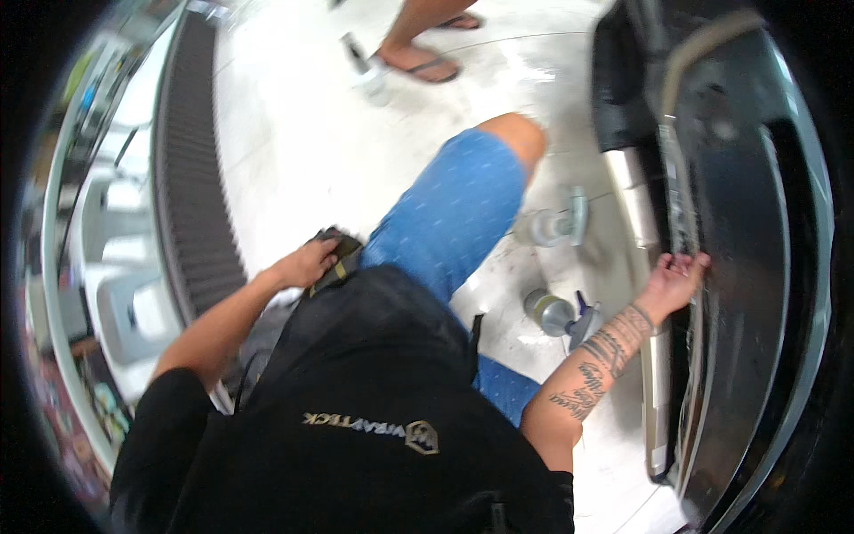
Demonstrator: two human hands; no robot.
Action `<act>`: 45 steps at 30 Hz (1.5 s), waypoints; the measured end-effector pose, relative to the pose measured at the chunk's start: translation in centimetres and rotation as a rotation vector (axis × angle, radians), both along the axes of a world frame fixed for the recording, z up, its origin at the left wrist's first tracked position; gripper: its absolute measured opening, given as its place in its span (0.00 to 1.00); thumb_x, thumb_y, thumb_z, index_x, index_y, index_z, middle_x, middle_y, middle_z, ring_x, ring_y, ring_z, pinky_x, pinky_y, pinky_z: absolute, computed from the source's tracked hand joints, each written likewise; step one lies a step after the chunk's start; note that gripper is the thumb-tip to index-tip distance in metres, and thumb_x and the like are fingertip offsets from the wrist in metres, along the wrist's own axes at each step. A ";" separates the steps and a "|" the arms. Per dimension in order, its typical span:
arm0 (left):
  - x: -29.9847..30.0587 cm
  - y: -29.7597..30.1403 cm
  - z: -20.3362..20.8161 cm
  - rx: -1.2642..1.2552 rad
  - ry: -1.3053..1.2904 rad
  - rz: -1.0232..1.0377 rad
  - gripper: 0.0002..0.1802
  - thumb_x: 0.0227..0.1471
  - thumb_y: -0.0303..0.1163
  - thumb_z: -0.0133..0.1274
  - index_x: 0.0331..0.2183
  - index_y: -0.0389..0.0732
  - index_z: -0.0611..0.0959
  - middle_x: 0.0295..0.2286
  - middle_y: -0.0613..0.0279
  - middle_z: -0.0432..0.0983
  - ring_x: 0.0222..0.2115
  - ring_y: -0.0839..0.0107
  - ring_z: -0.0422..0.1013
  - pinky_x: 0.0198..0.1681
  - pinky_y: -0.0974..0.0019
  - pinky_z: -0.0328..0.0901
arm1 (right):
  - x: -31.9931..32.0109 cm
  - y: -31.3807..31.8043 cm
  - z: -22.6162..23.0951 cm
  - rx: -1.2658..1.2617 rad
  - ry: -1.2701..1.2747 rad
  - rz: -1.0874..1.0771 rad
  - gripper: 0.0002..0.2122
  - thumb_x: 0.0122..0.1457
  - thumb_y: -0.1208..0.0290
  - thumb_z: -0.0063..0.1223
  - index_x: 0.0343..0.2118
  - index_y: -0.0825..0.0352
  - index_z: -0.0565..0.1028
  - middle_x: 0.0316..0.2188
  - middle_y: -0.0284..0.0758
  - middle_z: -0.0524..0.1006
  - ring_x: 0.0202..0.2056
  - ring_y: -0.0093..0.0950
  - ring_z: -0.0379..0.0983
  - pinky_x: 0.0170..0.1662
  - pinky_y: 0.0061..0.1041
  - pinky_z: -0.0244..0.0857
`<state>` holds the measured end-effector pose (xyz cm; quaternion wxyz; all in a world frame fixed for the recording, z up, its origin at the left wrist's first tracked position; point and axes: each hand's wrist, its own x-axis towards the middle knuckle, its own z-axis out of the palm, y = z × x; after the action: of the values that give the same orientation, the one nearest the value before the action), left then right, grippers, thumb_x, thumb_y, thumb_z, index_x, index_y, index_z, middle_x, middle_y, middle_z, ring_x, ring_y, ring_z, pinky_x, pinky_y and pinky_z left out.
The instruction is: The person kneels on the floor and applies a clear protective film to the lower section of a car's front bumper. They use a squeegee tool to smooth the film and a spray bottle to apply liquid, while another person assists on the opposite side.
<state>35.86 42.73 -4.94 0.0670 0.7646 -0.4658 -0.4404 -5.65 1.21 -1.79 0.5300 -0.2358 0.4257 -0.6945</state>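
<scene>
My left hand [309, 264] is at my waist, its fingers curled over a small black pouch [334, 278] with olive-yellow trim. What is inside the pouch is hidden. My right hand [673, 283] is raised on the right, palm up, with fingers bent in and the thumb close to them. It touches the near edge of a glossy black car panel [743, 222]. A thin, shiny, wrinkled strip [679, 191], like clear film, runs along that edge. Whether the fingertips pinch the film or only the edge, I cannot make out.
Two spray bottles, one yellowish-grey [546, 311] and one clear [549, 228], stand between my legs and the panel. Farther off, another bottle [366, 76] stands near a person's sandalled foot [422, 64]. A dark ribbed strip [189, 133] and white plastic chairs [133, 307] are left.
</scene>
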 end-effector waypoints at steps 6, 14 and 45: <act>9.0 -0.5 -12.0 0.253 0.263 -0.146 0.22 0.55 0.33 0.37 0.48 0.33 0.73 0.43 0.43 0.72 0.47 0.54 0.67 0.53 0.57 0.60 | 2.5 -0.1 0.6 0.057 -0.092 -0.173 0.06 0.52 0.70 0.62 0.31 0.62 0.76 0.22 0.26 0.74 0.25 0.15 0.68 0.23 0.15 0.59; 17.2 0.0 -22.2 -0.061 -0.479 -0.619 0.17 0.45 0.31 0.50 0.39 0.39 0.73 0.37 0.40 0.74 0.41 0.44 0.70 0.41 0.49 0.66 | 1.7 -0.8 1.6 0.008 -0.124 -0.221 0.06 0.50 0.70 0.64 0.30 0.62 0.78 0.25 0.25 0.76 0.25 0.15 0.68 0.26 0.15 0.58; 6.1 -7.2 1.7 0.099 -0.105 -0.746 0.19 0.46 0.38 0.56 0.35 0.34 0.70 0.24 0.42 0.75 0.28 0.41 0.72 0.31 0.50 0.66 | 1.3 -0.3 0.9 0.019 -0.133 -0.245 0.09 0.47 0.73 0.66 0.31 0.66 0.78 0.25 0.25 0.76 0.24 0.13 0.64 0.25 0.14 0.54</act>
<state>42.00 35.55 -3.23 -0.1591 0.5663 -0.6930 -0.4168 -4.40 0.91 -0.90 0.4703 -0.1304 0.4221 -0.7640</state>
